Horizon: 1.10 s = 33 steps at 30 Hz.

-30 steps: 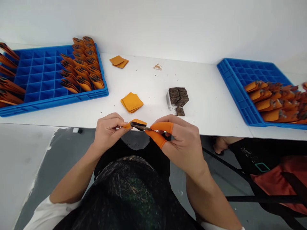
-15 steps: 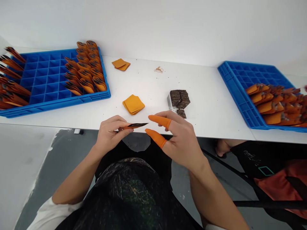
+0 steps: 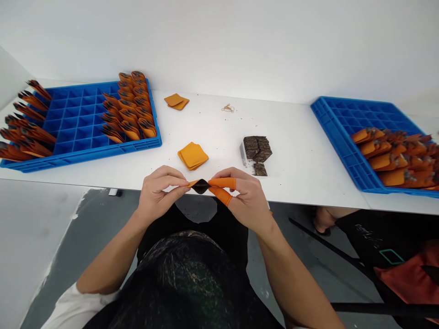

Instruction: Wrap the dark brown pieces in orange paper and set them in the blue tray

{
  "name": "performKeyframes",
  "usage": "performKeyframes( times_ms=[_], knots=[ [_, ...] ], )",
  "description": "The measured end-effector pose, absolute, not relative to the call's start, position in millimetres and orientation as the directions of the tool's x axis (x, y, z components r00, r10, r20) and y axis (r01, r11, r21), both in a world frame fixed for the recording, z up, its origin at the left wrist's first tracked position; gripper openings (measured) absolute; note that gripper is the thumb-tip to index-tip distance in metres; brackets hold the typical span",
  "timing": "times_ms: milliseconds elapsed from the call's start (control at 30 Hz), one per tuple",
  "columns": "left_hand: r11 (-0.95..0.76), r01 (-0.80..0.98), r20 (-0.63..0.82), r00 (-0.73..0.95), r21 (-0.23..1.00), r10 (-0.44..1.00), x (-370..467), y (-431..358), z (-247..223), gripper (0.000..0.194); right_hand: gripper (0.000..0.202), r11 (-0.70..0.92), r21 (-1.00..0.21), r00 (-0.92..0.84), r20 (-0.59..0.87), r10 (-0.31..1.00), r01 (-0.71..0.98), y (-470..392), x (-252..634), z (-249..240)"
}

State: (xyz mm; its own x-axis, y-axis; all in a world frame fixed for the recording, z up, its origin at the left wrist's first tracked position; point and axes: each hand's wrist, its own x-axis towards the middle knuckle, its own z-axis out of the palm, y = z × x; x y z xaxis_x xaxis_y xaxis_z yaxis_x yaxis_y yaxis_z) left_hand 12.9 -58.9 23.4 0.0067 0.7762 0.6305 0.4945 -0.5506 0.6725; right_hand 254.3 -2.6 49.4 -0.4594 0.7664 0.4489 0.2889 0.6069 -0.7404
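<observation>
Just beyond the table's front edge, a small orange pouch (image 3: 200,186) with a dark inside is pinched between both hands, its mouth spread in a diamond shape. My left hand (image 3: 161,192) grips its left end. My right hand (image 3: 242,194), with orange covers on thumb and forefinger, pinches its right end. Behind it on the table lies a stack of orange squares (image 3: 193,156). To the right of that stack, dark brown square pieces (image 3: 257,149) stand packed in a small holder, with a loose-looking piece (image 3: 260,169) at its front.
A blue divided crate (image 3: 113,148) with filled orange pouches is at left; another blue crate (image 3: 338,148) with orange pouches stands at right. Two orange squares (image 3: 176,101) and rubber bands (image 3: 227,108) lie farther back. A person's leg (image 3: 325,219) shows below the table at right.
My right hand has moved left and closed its covered fingertips on the pouch's right end. The pouch's mouth has widened. The view has shifted slightly.
</observation>
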Motion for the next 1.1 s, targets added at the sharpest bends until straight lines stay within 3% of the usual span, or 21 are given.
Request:
performKeyframes(
  times_ms=[167,300,467,600,733,833,900,1100],
  knots=[
    [-0.597,0.579,0.649,0.146,0.555,0.746,6.8,-55.1,33.0,0.020,0.012,0.702,-0.623,-0.480,0.524,0.703,0.347,-3.2,251.5,44.5],
    [-0.631,0.664,0.667,0.261,0.401,0.698,4.8,-51.0,33.3,0.009,0.014,0.765,-0.503,-0.493,0.585,0.644,0.402,-5.4,243.8,39.9],
    [-0.625,0.688,0.637,0.304,0.367,0.708,-4.0,-52.2,38.4,0.007,0.010,0.773,-0.527,-0.454,0.625,0.635,0.354,-4.6,227.5,34.4],
    [-0.563,0.754,0.685,0.212,0.339,0.697,-62.3,-52.2,70.6,0.006,0.014,0.763,-0.532,-0.357,0.677,0.644,0.368,5.4,236.3,15.2],
    [-0.264,0.935,0.793,-0.028,0.235,0.609,-171.9,-15.9,119.7,0.007,0.019,0.700,-0.451,-0.298,0.677,0.673,0.554,20.0,266.1,-27.1],
    [0.035,0.975,0.713,-0.186,0.221,0.676,-246.6,44.4,142.1,0.013,0.020,0.677,-0.350,-0.297,0.703,0.647,0.647,27.0,281.1,-60.2],
    [0.211,0.964,0.556,-0.266,0.162,0.787,-278.6,89.3,144.0,0.021,0.020,0.677,-0.280,-0.303,0.734,0.608,0.680,29.5,284.1,-75.9],
    [0.253,0.963,0.216,-0.268,0.094,0.939,-309.9,175.9,115.8,0.027,0.021,0.638,-0.164,-0.314,0.762,0.566,0.752,33.3,281.9,-88.9]
  ],
)
